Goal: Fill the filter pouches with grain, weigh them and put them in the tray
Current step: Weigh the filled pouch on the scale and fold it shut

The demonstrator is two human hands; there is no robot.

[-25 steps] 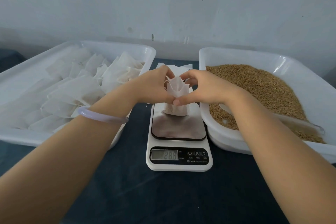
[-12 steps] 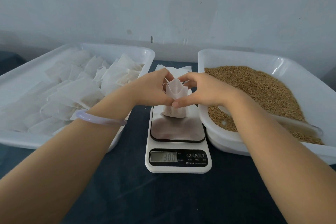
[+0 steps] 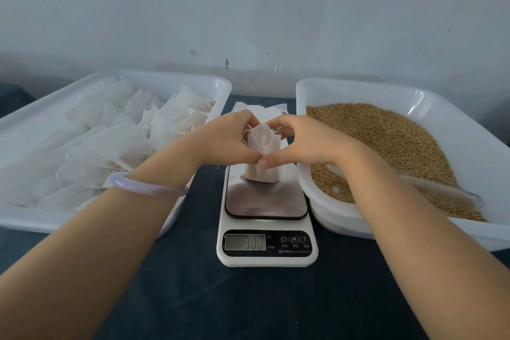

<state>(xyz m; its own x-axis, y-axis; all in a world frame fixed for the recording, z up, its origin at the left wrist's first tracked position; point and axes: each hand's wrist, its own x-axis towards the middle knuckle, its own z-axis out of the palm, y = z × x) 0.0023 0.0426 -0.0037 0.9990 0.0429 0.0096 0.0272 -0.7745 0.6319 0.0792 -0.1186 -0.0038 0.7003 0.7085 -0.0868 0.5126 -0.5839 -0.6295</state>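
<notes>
Pinching pouch (image 3: 261,143) top from both sides with left hand (image 3: 226,138) and right hand (image 3: 303,142), thumbs touching. Standing upright on scale (image 3: 266,201), readout 300. Flanked by tray (image 3: 41,219) at 9 o'clock, grain (image 3: 386,141) at 3.

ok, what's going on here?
A person is packing grain into filter pouches. The left hand and right hand both pinch the top of a pouch standing on the scale, which reads 300. The left tray holds many white pouches; the right tray holds loose grain and a scoop.
</notes>
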